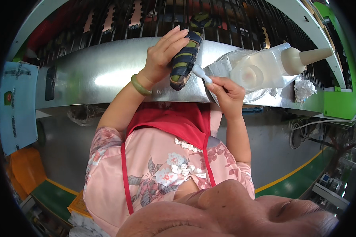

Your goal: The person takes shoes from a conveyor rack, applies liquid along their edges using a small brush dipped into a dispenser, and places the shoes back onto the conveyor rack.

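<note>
My left hand (162, 55), with a green bangle at the wrist, holds a navy and olive-green strapped sandal (184, 61) over the metal ledge. The fingers lie along its left side and far end; the thumb is hidden. In my right hand (228, 94), thumb and fingers pinch the thin handle of a small brush-like tool (201, 73) with a pale, whitish head. That head is at the sandal's right edge; whether it touches cannot be made out. Right of the tool lies a translucent squeeze bottle (261, 67) with a long beige nozzle, over a round clear dish (251, 97).
Beyond the metal ledge (95, 75) runs a rack of dark rods (241, 29), carrying another green and dark sandal (203, 19) and several pink sole-shaped pieces (108, 19). Crumpled white material (304, 90) sits at the ledge's right end. A blue box (17, 106) stands at the left.
</note>
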A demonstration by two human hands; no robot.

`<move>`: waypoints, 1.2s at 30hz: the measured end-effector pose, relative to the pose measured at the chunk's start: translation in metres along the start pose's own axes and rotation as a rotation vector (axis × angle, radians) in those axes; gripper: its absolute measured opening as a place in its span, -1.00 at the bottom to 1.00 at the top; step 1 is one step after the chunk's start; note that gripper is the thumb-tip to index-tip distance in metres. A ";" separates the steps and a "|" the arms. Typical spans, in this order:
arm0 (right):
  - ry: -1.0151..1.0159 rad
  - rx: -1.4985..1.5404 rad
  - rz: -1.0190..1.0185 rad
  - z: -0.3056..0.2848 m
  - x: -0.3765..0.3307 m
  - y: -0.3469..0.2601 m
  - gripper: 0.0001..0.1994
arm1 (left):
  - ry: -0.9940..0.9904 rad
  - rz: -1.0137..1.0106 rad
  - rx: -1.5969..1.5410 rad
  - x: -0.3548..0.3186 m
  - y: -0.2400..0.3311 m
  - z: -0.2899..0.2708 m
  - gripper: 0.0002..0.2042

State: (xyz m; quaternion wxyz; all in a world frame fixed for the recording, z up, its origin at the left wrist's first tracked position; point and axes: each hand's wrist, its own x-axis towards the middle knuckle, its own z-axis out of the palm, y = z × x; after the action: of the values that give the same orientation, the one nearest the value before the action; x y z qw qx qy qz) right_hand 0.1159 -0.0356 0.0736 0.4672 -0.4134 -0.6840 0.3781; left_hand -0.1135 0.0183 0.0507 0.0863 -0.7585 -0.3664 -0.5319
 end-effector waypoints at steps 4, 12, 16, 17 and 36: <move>0.018 0.004 0.169 -0.004 -0.016 0.023 -0.87 | -0.036 -0.049 0.000 -0.002 -0.002 0.000 -0.49; -0.008 -0.160 -0.123 0.000 -0.003 0.009 -0.86 | -0.067 -0.137 -0.044 -0.005 0.000 -0.002 -0.54; -0.010 -0.269 -0.036 -0.009 -0.010 0.020 -0.86 | -0.100 -0.201 -0.099 -0.006 0.000 -0.002 -0.56; 0.019 -0.158 -0.033 -0.008 -0.007 0.011 -0.86 | -0.147 -0.202 -0.113 -0.007 0.000 -0.004 -0.56; 0.130 -0.251 0.131 -0.025 0.001 0.016 -0.86 | -0.095 -0.377 -0.344 0.003 0.003 0.022 -0.48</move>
State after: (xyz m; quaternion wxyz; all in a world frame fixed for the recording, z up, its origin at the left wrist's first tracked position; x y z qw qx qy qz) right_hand 0.1431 -0.0255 0.0666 0.4293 -0.5361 -0.6657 0.2918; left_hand -0.0948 0.0287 0.0451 -0.1620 -0.7045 -0.4091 -0.5568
